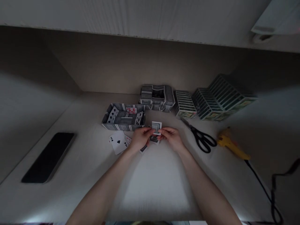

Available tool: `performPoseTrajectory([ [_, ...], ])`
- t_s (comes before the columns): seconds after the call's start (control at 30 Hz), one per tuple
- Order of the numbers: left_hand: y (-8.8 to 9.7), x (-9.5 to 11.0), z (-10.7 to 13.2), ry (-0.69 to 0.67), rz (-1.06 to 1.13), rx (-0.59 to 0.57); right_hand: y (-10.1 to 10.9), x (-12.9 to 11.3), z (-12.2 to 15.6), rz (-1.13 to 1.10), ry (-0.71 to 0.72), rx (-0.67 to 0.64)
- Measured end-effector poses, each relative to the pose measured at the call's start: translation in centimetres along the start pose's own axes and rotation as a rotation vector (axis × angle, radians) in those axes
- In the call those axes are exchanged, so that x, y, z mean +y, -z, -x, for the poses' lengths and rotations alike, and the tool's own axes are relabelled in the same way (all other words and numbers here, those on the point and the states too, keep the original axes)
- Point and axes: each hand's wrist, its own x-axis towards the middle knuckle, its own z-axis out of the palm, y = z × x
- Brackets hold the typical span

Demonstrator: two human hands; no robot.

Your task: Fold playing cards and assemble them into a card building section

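My left hand [140, 137] and my right hand [173, 137], two: fingertips pinching one small card piece [156, 126] between them.
Left to right: card-built box [119, 127]; loose cards [119, 143]; the piece, apparently being shaped, next move seemingly wanting an even two-handed pinch; black scissors [195, 131], yellow glue gun [233, 148], both untouched.

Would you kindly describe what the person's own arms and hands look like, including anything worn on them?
The left hand and right hand are bare, without gloves. The left forearm and right forearm are uncovered as far as they show, with no sleeve, watch or bracelet visible. The picture is too dim to rule out small rings.
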Motion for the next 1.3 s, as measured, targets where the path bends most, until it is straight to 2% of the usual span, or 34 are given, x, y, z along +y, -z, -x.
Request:
performPoseTrajectory([
  [0.23,0.1,0.7,0.5,0.022,-0.082,0.005,-0.2,0.0,0.1,0.030,0.006,0.019],
  [0.33,-0.2,1.1,0.9,0.043,-0.149,0.086,-0.4,-0.1,0.3,0.063,0.011,0.030],
  [0.5,-0.7,0.7,1.0,-0.023,-0.127,0.230,-0.2,-0.3,0.3,0.003,-0.030,-0.074],
  [0.7,-0.7,0.2,0.9,-0.047,-0.037,0.164,0.2,-0.2,0.1,-0.069,-0.052,-0.104],
  [0.9,-0.8,0.1,0.9,-0.014,0.019,0.104,0.3,-0.1,0.0,-0.050,-0.049,-0.107],
  [1.3,-1.2,-0.1,1.0,0.000,0.060,0.115,-0.3,-0.2,0.5,0.060,-0.027,-0.025],
])
